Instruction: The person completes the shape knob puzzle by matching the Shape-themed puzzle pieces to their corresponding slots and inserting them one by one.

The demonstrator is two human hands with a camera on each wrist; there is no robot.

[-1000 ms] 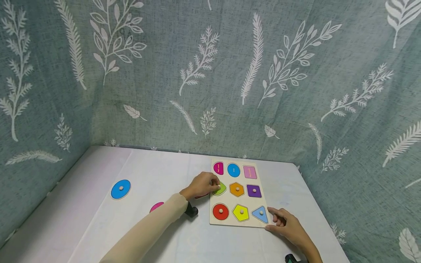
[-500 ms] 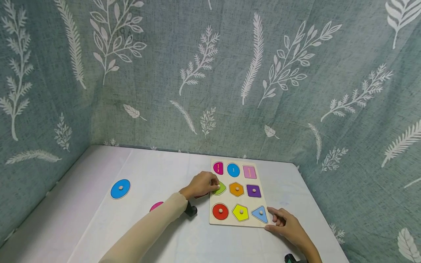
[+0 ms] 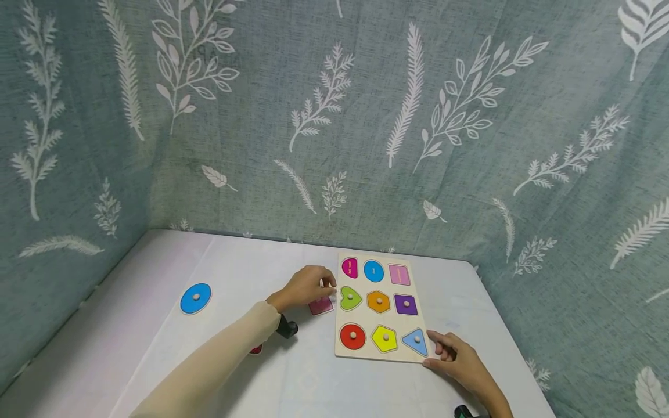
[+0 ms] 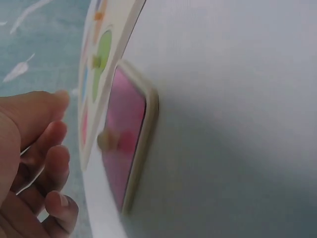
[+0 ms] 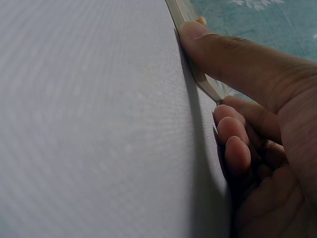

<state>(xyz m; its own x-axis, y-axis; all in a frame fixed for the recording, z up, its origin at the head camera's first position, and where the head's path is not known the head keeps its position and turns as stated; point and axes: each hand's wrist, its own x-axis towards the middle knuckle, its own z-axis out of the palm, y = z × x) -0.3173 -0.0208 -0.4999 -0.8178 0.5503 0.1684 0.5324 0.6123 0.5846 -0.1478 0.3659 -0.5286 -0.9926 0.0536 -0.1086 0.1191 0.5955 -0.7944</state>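
A wooden peg puzzle board (image 3: 366,319) lies on the table, its lower two rows filled with knobbed pieces. The green heart piece (image 3: 351,298) sits in its slot at the board's left edge. Just left of the board lies a pink square piece (image 3: 321,306) with a knob, partly covered by my left hand (image 3: 305,286). In the left wrist view this pink piece (image 4: 128,111) stands apart from my loosely bent fingers, which hold nothing. My right hand (image 3: 460,361) holds the board's near right corner, thumb on the front edge and index finger along the side.
A blue round piece (image 3: 195,298) with a knob lies at the left of the table. Part of a red piece (image 3: 256,350) shows beside my left forearm. The top row of the board shows printed magenta, blue and pink shapes without knobs. A patterned curtain (image 3: 251,133) rises behind.
My left hand has let go of the green heart's knob and moved left, over the pink square piece. The right hand stays at the board's corner. The head view has shifted slightly.
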